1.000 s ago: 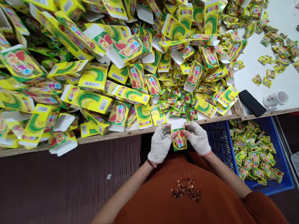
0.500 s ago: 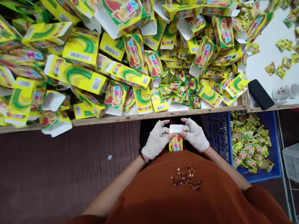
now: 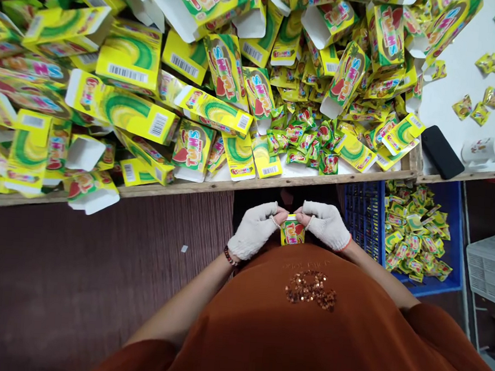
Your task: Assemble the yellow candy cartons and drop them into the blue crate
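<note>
Both gloved hands, left hand (image 3: pixel 254 232) and right hand (image 3: pixel 326 225), pinch small carton (image 3: pixel 292 232) at its top corners, held against the belly, six o'clock of the heaped tabletop (image 3: pixel 247 184), likely for steadiness.

Both gloved hands meet close before the body, the left hand (image 3: pixel 255 229) and the right hand (image 3: pixel 326 225) with fingertips pinched toward each other, elbows bent.

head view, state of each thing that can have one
small candy box: upright, top flap shut, pinched between both hands
left hand: gloved, grip shut on the box
right hand: gloved, grip shut on the box
cartons on table: many open-ended, heaped
blue crate: part filled with sachets
mug: on its side
</note>
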`<state>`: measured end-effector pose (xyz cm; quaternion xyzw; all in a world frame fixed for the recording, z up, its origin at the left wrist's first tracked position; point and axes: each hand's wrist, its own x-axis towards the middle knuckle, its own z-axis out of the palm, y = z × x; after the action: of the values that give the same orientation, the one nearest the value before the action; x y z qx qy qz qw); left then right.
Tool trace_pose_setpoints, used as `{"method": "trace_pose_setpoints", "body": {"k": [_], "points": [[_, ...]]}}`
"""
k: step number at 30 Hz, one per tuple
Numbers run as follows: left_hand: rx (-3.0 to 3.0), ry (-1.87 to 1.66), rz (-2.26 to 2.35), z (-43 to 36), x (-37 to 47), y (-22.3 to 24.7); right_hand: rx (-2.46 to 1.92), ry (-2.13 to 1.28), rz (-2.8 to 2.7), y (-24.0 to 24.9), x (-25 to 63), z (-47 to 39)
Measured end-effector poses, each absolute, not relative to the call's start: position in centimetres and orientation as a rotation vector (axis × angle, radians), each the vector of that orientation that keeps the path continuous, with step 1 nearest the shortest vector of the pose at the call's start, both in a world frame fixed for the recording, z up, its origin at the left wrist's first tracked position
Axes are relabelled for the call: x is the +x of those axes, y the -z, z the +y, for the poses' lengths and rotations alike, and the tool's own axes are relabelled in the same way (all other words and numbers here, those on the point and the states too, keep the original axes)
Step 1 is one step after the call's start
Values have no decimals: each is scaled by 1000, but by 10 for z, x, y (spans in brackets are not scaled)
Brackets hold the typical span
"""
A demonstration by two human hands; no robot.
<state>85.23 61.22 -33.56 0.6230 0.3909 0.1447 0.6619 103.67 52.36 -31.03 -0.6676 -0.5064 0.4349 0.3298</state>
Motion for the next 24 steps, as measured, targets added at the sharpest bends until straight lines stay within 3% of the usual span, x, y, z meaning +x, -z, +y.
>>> {"method": "trace_pose_setpoints", "body": {"k": [10,16,20,24], "points": [[1765,-618,583,597,837,360,-1559,-1180,-1528,328,1043,501],[1990,-549,596,627,856,337,-1685,-1220,-873,329,1046,510],[2251,-602,755,666,874,315,-1217,-1149,-434,328,1087,499],[2399,-545,1079,699,904,299,-935,-1065,-509,322,1124,489]]}}
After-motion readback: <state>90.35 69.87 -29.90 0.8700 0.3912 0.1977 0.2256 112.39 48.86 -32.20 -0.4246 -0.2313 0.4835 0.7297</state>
